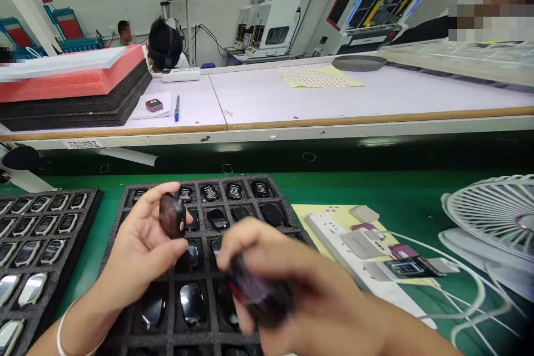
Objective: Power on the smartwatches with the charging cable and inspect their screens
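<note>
Between the thumb and fingers of my left hand (pixel 142 233) is a dark smartwatch body (pixel 172 217), held upright above a black foam tray (pixel 168 311). My right hand (pixel 292 267), smeared by motion, is closed around a dark, rounded object (pixel 258 295) with a purple-red sheen; its exact kind is too blurred to tell. The right hand is nearer the camera, over the tray's right part. Glossy dark watch bodies (pixel 192 303) lie in the tray's compartments, and those in the back row show printed faces. My hands hide several compartments.
Another foam tray (pixel 90 222) of light-framed watch pieces lies left. At right are a white power strip (pixel 329 239), cables, a small screened device (pixel 406 268) and a white fan (pixel 496 222). A raised shelf (pixel 250 103) behind bears red foam (pixel 120 69) and a pen (pixel 177 108).
</note>
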`<state>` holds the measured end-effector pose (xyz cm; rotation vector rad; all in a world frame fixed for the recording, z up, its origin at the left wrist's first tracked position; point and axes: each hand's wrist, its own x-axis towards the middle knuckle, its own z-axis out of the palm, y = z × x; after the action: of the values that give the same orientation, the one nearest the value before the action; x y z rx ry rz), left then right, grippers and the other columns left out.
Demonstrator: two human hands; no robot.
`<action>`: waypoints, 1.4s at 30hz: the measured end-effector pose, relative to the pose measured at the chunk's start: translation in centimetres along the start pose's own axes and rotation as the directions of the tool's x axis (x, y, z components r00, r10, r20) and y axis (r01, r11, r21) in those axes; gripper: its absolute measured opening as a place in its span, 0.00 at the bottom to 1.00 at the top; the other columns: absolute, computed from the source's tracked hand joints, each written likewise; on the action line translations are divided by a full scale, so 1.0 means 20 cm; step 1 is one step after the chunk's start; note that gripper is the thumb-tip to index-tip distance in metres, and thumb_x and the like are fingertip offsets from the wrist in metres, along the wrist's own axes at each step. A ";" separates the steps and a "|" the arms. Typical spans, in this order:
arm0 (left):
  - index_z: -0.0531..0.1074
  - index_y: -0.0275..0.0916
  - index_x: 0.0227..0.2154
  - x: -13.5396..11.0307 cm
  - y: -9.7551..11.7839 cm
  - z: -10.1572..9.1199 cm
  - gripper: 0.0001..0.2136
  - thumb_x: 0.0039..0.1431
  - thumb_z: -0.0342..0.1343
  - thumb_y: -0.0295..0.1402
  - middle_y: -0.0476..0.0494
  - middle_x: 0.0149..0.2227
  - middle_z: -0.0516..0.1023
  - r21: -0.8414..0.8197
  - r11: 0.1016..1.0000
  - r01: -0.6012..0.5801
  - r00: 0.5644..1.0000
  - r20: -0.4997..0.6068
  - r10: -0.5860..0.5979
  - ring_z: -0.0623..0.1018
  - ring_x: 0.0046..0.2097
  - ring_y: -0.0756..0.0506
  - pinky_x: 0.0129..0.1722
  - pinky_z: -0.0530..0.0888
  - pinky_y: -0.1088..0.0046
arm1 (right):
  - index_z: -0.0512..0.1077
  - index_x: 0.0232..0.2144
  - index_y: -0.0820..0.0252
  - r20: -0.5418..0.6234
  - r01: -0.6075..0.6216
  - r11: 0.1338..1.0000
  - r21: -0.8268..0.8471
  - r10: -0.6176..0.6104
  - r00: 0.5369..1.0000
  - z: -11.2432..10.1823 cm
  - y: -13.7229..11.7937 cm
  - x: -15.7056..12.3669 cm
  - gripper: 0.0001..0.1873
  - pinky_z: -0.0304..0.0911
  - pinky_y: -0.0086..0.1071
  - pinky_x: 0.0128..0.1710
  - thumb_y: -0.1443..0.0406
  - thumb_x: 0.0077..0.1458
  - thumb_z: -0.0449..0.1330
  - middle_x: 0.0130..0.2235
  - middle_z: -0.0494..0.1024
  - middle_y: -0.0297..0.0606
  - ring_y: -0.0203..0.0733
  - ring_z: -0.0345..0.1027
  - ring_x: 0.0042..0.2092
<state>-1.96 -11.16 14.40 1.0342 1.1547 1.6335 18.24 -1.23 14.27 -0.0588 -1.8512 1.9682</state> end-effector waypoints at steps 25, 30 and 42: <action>0.65 0.39 0.54 0.17 -0.22 -0.06 0.28 0.49 0.64 0.30 0.43 0.46 0.77 0.106 0.988 0.110 0.987 -0.130 -0.096 0.76 0.30 0.53 0.30 0.73 0.75 | 0.72 0.49 0.56 -0.286 -0.083 0.883 0.463 0.237 0.928 -0.16 0.36 0.27 0.22 0.71 0.30 0.34 0.67 0.50 0.68 0.40 0.80 0.35 0.37 0.77 0.33; 0.62 0.40 0.59 0.16 -0.22 -0.05 0.32 0.50 0.64 0.30 0.44 0.43 0.77 0.044 0.993 0.108 0.986 -0.133 -0.102 0.79 0.31 0.50 0.33 0.76 0.72 | 0.70 0.50 0.54 -0.272 -0.097 0.899 0.427 0.231 0.934 -0.17 0.37 0.27 0.22 0.69 0.30 0.28 0.68 0.52 0.66 0.39 0.79 0.35 0.37 0.76 0.32; 0.70 0.38 0.52 0.19 -0.19 -0.05 0.24 0.50 0.63 0.34 0.44 0.42 0.79 -0.018 0.995 0.102 0.991 -0.083 -0.103 0.82 0.30 0.46 0.33 0.80 0.68 | 0.71 0.46 0.56 -0.280 -0.017 0.935 0.354 0.123 0.952 -0.17 0.33 0.31 0.19 0.66 0.29 0.29 0.69 0.50 0.63 0.35 0.77 0.32 0.34 0.74 0.28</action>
<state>-3.32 -7.08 11.04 0.8903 1.2306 1.6140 11.97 4.01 9.14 -0.3023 -1.3088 2.1701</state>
